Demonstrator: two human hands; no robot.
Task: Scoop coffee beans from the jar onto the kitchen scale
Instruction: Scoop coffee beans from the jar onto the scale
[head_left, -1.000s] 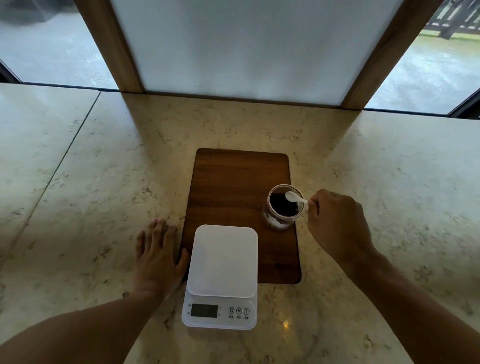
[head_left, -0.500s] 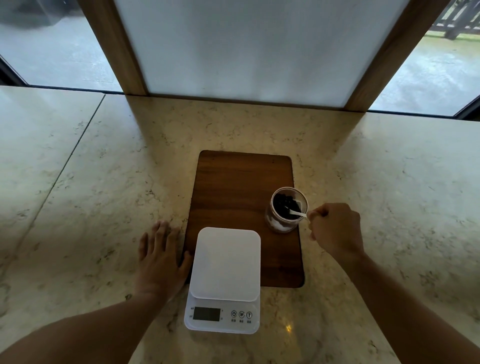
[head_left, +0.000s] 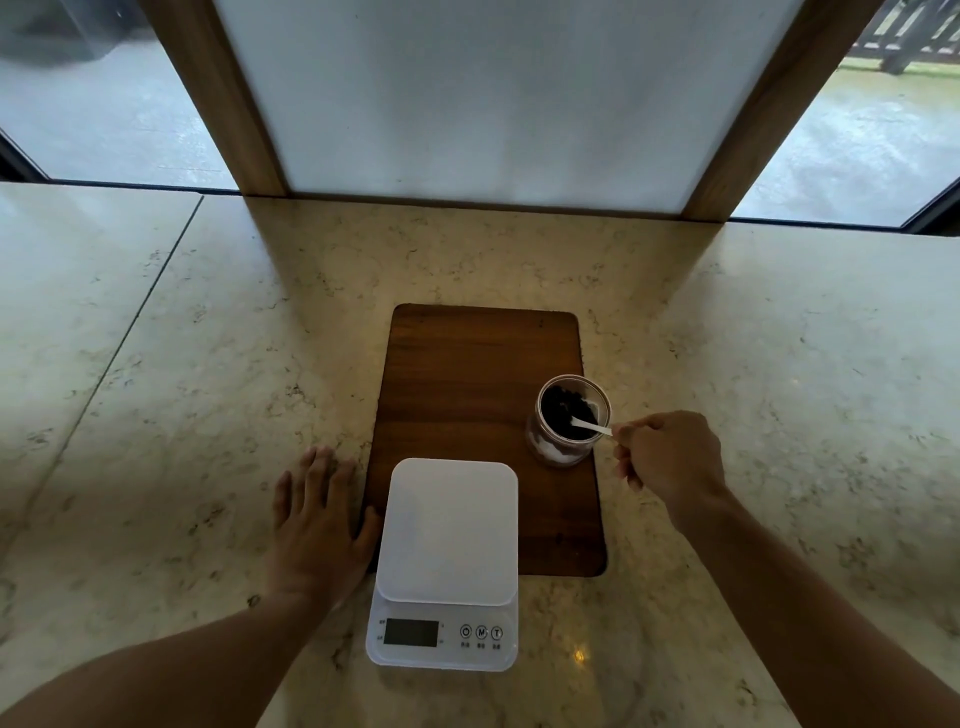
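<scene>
Right hand (head_left: 670, 462) closed in a pinch on the handle of a small white plastic spoon (head_left: 589, 427), bowl end dipped into the dark coffee beans (head_left: 563, 410) inside the round clear glass jar (head_left: 569, 421); handle angled out over the near right rim, presumably so the wrist can lever the bowl under the beans without tipping the jar; bowl itself mostly buried, load impossible to judge.

Left hand (head_left: 322, 519) open and flat, fingers spread, holding nothing; palm down on the pale veined marble surface (head_left: 208, 389), thumb touching or just beside the left edge of the white square kitchen scale (head_left: 447, 535); likely placed there to brace the body and keep the scale from sliding.

Jar upright on the right side of the dark rectangular wooden board (head_left: 467, 374), just beyond the scale's far right corner; short carry from jar to platform, probably the reason for the close pairing.

Scale straddling the near edge of the board, display end on the surface; platform bare, display dark or unreadable; no beans delivered yet, so step in hand judged as loading the first scoop.

Next move calling for a level lift clear of the rim, then a short sweep left and toward the body; risk of beans rolling off so shallow a spoon.
</scene>
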